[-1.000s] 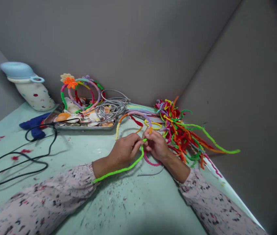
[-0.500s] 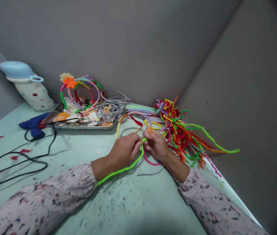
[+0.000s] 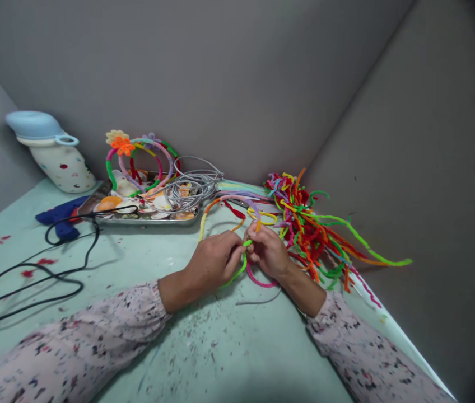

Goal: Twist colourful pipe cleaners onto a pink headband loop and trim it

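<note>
My left hand (image 3: 213, 258) is closed in a pinch at a bright green pipe cleaner (image 3: 240, 271), whose tail hangs down beside the fingers. Touching its fingertips, my right hand (image 3: 271, 252) is closed around a wire loop (image 3: 237, 198) wrapped in yellow, orange, pink and purple pipe cleaner. The green strand meets the loop between the two hands. Below my right hand the loop goes on in pink, then ends in bare grey wire (image 3: 258, 303). The exact contact under the fingers is hidden.
A tangled heap of pipe cleaners (image 3: 308, 224) lies right. Behind are a metal tray (image 3: 153, 222) of scraps, wrapped hoops with flowers (image 3: 122, 145), and coiled grey wire (image 3: 195, 190). At left: a blue glue gun (image 3: 63, 217), black cord (image 3: 82, 285) and a bottle (image 3: 63, 165).
The green pipe cleaner's long tail, which ran along my left wrist, now shows only as a short piece below the left fingers. Both hands stay at the loop; the view has shifted slightly.
</note>
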Available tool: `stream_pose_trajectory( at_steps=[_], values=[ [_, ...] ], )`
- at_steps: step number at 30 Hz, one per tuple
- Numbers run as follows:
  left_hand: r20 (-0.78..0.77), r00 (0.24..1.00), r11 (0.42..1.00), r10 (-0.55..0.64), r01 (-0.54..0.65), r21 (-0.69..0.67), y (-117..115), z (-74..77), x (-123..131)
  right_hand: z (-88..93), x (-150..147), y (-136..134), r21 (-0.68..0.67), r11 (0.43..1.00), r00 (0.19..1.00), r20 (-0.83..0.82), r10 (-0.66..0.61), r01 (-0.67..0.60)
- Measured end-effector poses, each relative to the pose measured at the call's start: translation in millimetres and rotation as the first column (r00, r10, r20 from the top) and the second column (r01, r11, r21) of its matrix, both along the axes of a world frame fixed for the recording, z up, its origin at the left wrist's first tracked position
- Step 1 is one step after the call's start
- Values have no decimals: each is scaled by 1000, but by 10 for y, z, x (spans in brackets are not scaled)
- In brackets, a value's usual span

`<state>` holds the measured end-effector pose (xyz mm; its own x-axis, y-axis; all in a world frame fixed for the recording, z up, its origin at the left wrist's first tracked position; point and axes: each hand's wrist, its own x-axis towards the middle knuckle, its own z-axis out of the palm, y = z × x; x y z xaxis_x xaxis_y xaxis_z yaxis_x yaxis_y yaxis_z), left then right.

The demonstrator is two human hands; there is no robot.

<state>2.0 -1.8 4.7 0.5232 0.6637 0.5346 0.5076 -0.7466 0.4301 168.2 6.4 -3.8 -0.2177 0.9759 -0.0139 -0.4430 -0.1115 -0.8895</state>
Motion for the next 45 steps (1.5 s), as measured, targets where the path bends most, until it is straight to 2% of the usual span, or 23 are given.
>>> stream_pose_trajectory(
  at_steps=[11, 18, 27, 33, 45],
  values=[
    [-20, 999, 997, 51, -49, 63, -14, 28, 7, -54, 12, 26, -9, 1000, 1000, -3, 11, -11],
    [-44, 993, 982, 108, -100, 159, -7, -2, 13, -50, 2, 20, -13, 1000, 1000, 0, 9, -9],
    [-42, 995, 990, 88, -83, 110, -14, 18, 3, -31, 5, 9, -18, 1000, 1000, 3, 23, -23],
    [-21, 993, 977, 120, -114, 182, 3, 12, -14, -4, -15, -7, -28, 998, 998, -13, 61, -62],
    [-22, 989, 940, 146, -132, 314, 19, -32, -17, -62, 7, 12, 6, 995, 995, 0, 99, -99]
  ],
)
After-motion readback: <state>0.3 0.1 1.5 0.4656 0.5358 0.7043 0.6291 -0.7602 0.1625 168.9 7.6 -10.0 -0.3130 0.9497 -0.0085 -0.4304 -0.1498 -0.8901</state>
